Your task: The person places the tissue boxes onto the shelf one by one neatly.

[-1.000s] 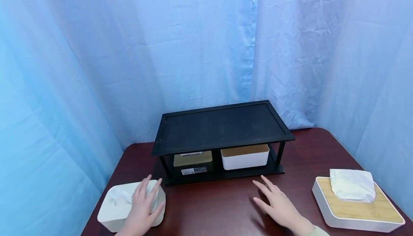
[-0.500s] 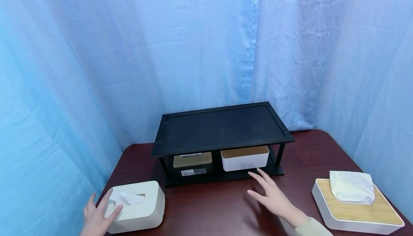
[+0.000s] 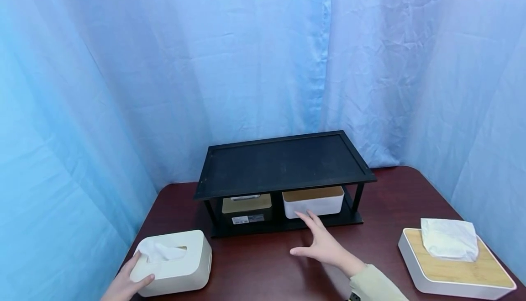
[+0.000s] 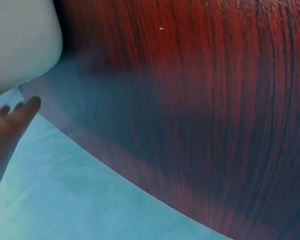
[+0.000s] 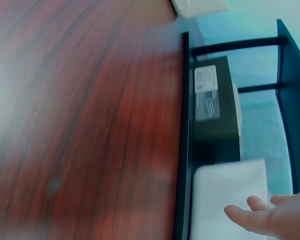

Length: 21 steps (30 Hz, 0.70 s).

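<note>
At the left, a cream tissue box (image 3: 186, 264) with a tissue poking from its slot sits on the table. My left hand (image 3: 124, 283) is at the box's left end, thumb by the front and fingers by the far side, spread. In the left wrist view the fingers (image 4: 27, 111) appear just off the box's corner. My right hand (image 3: 324, 248) hovers with spread fingers before a white box with a wooden lid (image 3: 314, 206), inside the black two-tier rack (image 3: 283, 161). In the right wrist view its fingertips overlap the white box (image 5: 225, 190); contact cannot be told.
On the rack's lower tier, left of the white box, is a dark tissue box with a tan lid (image 3: 246, 205). Another wooden-lidded tissue box (image 3: 456, 273) stands at the table's right edge. Blue curtains (image 3: 263, 63) hang behind the table (image 3: 255, 264).
My left hand has moved from above the cream box to its left end and turned thumb-side toward it. The right hand has shifted left, in front of the white box.
</note>
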{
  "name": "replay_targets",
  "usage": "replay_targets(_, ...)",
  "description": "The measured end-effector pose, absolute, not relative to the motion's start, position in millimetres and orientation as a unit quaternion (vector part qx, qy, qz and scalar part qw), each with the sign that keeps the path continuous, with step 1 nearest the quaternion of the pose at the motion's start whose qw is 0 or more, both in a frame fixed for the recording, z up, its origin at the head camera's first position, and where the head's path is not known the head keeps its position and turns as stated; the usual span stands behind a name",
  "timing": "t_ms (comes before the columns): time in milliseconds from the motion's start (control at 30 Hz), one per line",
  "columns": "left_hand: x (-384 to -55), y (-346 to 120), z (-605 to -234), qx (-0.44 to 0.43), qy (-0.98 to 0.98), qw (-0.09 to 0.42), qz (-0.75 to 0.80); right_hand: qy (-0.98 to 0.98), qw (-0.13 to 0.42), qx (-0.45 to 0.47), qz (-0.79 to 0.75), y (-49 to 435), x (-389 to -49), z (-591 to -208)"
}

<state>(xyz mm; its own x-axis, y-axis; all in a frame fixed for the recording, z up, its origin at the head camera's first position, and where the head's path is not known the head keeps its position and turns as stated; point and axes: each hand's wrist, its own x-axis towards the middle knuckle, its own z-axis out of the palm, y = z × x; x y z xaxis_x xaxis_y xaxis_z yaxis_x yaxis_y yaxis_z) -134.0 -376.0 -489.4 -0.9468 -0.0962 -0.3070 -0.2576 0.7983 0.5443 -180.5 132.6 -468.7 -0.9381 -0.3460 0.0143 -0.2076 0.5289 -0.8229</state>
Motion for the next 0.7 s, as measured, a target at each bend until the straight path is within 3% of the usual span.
replay_targets(467,-132.7,-370.3,-491.8,-0.124,0.919,0.136,0.349,0.813,0.137,-0.248,-0.508,64.1,-176.2,-471.0)
replay_targets(700,-131.0,-354.6,-490.3,-0.114,0.927,0.105,0.343,0.795,0.159,-0.252,-0.529,49.2,-174.1,-476.8)
